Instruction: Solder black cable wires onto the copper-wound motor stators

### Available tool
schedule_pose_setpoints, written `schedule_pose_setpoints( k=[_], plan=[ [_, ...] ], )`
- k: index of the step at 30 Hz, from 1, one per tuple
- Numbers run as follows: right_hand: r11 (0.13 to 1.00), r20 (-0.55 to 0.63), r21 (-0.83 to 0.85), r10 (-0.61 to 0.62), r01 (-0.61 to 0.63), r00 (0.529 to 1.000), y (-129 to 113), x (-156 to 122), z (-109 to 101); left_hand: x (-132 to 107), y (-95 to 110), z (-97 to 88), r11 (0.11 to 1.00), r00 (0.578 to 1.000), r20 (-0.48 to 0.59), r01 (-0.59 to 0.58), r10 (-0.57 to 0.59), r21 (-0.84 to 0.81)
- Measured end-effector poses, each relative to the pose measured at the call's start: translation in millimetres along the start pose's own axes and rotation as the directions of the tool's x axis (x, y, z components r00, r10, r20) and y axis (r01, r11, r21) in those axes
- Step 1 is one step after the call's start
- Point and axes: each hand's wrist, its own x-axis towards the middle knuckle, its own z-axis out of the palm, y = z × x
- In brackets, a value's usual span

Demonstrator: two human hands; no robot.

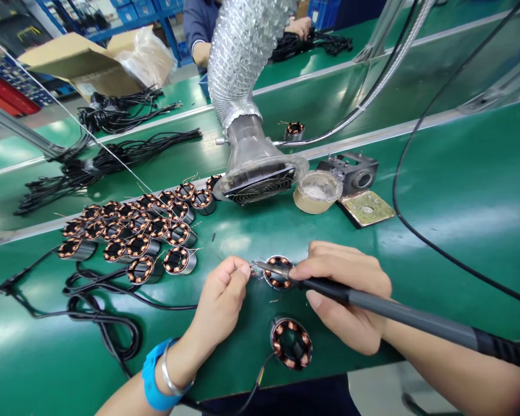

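Note:
My right hand [344, 292] grips a black soldering iron [398, 315] like a pen, its metal tip resting at the left rim of a small copper-wound stator [278, 271] on the green table. My left hand [223, 297] is pinched shut just left of that stator, fingertips at the tip, holding something too thin to make out. A second stator [291, 342] with a black lead lies nearer me, between my wrists. My left wrist wears a blue band and a metal bangle.
Several more stators [134, 231] are grouped at the left, above coiled black cables [99, 312]. A fume extractor hood [257, 173] on a silver duct hangs ahead, beside a tape roll [317, 192] and a metal fixture [351, 172]. Another person [203, 29] works at the far bench.

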Motion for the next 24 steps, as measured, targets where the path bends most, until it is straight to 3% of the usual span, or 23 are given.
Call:
schedule_pose_setpoints(
  k=[24],
  plan=[
    [1.000,-0.031,0.004,-0.012,0.012,0.999,0.6,0.2,-2.1,0.9,-1.0,0.3,1.000,0.999,-0.034,-0.013,0.013,-0.001]
  ],
)
